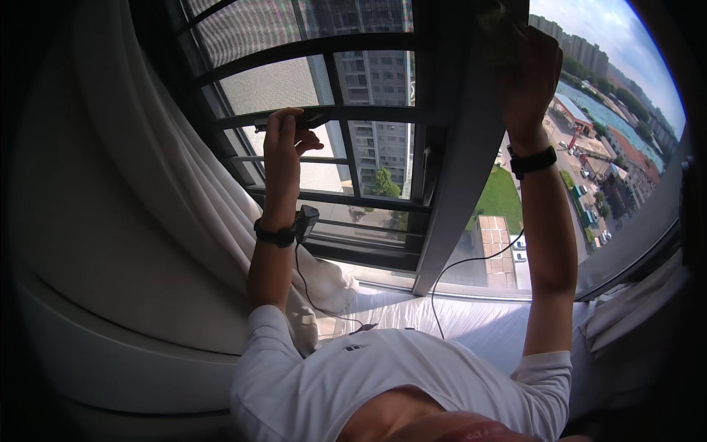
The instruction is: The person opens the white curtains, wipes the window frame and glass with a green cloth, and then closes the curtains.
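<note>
My left hand (287, 132) is raised before the screened window, with its fingers bent around or against a dark handle-like piece (316, 120) at a crossbar; whether it grips that piece is unclear. A black strap with a small black box (306, 221) sits at my left wrist, and a cable hangs from it. Higher up on the right, my right hand (533, 77) is at the wide grey window post (461, 166). Something greenish and blurred (494, 27) shows by its fingers in deep shadow; I cannot tell what it is. A black band (533, 162) circles my right wrist.
A pale curtain (204, 204) hangs at the left, another (635, 315) at the lower right. Below the window lies a sill covered in shiny plastic film (386, 309). A black window handle (427, 166) is on the frame. Thin cables (433, 287) run near both arms. Buildings stand outside.
</note>
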The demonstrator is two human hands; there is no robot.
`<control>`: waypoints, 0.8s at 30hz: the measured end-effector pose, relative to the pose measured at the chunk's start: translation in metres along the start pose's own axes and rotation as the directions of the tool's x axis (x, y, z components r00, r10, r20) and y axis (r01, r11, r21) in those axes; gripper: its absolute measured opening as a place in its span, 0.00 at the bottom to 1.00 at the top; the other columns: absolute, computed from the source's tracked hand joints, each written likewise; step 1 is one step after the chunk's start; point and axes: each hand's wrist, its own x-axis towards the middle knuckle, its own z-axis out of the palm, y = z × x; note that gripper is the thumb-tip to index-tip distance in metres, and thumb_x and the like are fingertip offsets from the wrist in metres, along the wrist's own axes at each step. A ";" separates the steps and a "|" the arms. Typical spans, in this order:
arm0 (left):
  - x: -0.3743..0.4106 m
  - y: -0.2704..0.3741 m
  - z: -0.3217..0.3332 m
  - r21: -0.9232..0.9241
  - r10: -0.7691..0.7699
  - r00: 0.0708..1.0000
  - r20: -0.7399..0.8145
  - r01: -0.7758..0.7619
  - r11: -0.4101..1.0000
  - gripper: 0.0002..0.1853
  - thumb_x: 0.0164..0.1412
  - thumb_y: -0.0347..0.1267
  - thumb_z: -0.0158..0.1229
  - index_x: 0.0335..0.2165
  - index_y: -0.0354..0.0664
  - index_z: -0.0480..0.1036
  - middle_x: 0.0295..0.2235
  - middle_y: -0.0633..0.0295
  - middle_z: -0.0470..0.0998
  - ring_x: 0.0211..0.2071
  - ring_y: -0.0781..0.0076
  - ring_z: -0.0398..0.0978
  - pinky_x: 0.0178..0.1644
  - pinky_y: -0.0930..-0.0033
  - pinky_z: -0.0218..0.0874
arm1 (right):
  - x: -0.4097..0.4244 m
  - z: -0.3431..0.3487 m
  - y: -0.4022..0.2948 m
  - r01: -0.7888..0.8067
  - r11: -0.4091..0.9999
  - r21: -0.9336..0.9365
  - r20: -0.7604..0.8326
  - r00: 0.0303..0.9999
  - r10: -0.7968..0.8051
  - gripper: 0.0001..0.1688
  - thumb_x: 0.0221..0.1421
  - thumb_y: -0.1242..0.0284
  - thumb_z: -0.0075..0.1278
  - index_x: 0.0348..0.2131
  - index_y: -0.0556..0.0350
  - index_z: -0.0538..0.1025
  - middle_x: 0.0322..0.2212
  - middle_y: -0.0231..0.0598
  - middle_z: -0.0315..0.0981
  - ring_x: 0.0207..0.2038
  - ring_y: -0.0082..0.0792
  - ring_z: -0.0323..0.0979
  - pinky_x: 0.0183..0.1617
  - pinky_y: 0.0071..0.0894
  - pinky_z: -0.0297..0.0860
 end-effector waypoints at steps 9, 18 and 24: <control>0.020 -0.010 -0.029 -0.517 0.017 0.962 0.272 0.131 0.846 0.13 0.74 0.39 0.59 0.49 0.43 0.75 0.40 0.56 0.84 0.30 0.77 0.83 0.32 0.77 0.75 | 0.021 -0.003 -0.036 -0.164 0.986 -0.014 -0.057 0.985 0.163 0.21 0.57 0.79 0.55 0.51 0.58 0.81 0.46 0.45 0.75 0.49 0.49 0.72 0.54 0.44 0.70; 0.018 -0.023 -0.013 -0.626 0.122 0.917 0.381 0.158 0.764 0.20 0.78 0.43 0.53 0.62 0.53 0.68 0.33 0.71 0.70 0.19 0.87 0.61 0.21 0.82 0.56 | 0.012 0.002 -0.025 -0.093 0.996 0.007 -0.100 0.991 0.094 0.28 0.49 0.83 0.52 0.51 0.57 0.81 0.44 0.44 0.76 0.48 0.49 0.71 0.53 0.46 0.68; 0.020 -0.025 -0.003 -0.547 0.077 0.967 0.243 0.071 0.834 0.25 0.74 0.47 0.58 0.61 0.48 0.69 0.34 0.70 0.78 0.17 0.87 0.65 0.20 0.83 0.56 | 0.012 -0.003 -0.028 -0.117 0.992 -0.052 -0.066 0.991 0.114 0.29 0.48 0.84 0.51 0.52 0.57 0.81 0.44 0.45 0.75 0.48 0.50 0.71 0.53 0.47 0.68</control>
